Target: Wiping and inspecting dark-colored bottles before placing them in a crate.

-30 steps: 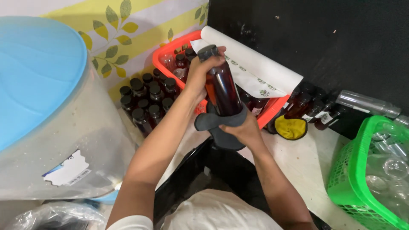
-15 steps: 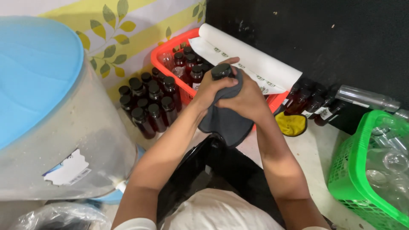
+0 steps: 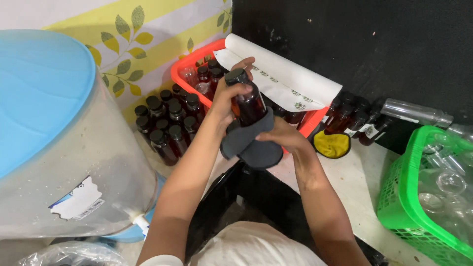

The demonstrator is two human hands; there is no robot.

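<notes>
My left hand [image 3: 227, 96] grips a small bottle of dark red liquid [image 3: 248, 104] with a black cap, held upright at mid-frame. My right hand [image 3: 283, 136] presses a dark grey cloth [image 3: 250, 142] around the bottle's lower part. Both hands hover in front of a red crate [image 3: 183, 69] that holds more capped bottles. A group of filled dark bottles [image 3: 167, 118] stands on the surface left of the crate.
A large clear drum with a blue lid [image 3: 47, 123] fills the left. A white paper roll [image 3: 286, 74] lies across the red crate. A green basket of clear empty bottles [image 3: 428, 192] sits at right, a yellow cloth [image 3: 332, 144] and more dark bottles [image 3: 357, 120] behind it.
The cloth covered the bottle's top half a second ago; now it has slid down to the lower part and the cap and neck are exposed again.
</notes>
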